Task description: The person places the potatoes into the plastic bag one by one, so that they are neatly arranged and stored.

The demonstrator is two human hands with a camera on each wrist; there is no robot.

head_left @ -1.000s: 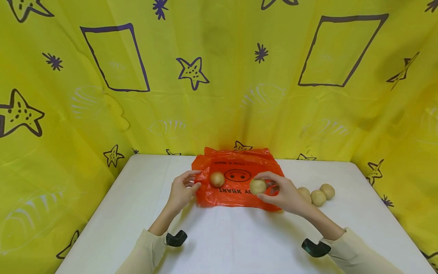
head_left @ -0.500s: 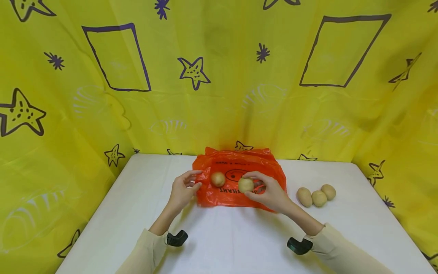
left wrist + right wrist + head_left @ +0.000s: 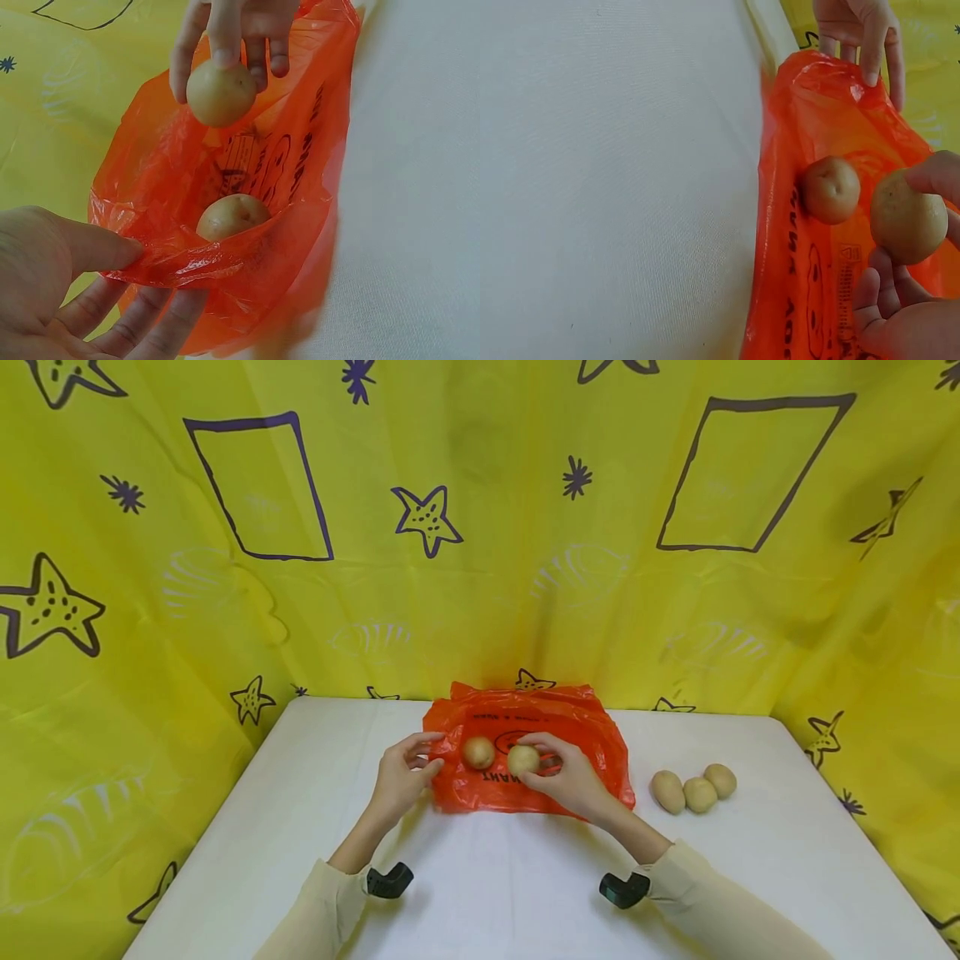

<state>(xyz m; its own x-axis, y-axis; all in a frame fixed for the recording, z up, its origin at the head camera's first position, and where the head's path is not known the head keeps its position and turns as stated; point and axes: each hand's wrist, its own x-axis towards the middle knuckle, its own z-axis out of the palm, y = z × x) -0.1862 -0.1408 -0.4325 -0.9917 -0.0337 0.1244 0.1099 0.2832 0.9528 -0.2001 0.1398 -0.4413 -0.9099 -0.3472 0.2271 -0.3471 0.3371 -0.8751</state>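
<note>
A red plastic bag [image 3: 600, 731] with black print lies at the back middle of the white table. My left hand [image 3: 399, 781] pinches the bag's left edge between thumb and fingers, as the left wrist view shows. One potato [image 3: 234, 216] rests in the bag near that edge, its lower part hidden behind the red film. In my right hand [image 3: 572, 783] is a second potato [image 3: 907, 216], gripped with thumb and fingertips. It hovers over the bag's printed face, just right of the first potato in the head view.
Several more potatoes sit together on the table's right: an oval potato [image 3: 667, 792], a round potato [image 3: 701, 795] and another potato [image 3: 720, 781]. A yellow patterned curtain [image 3: 495, 610] encloses the back and sides of the white table [image 3: 480, 893].
My right hand has moved left across the bag with its potato, bringing it close to the potato in the bag. My left hand has stayed at the bag's edge.
</note>
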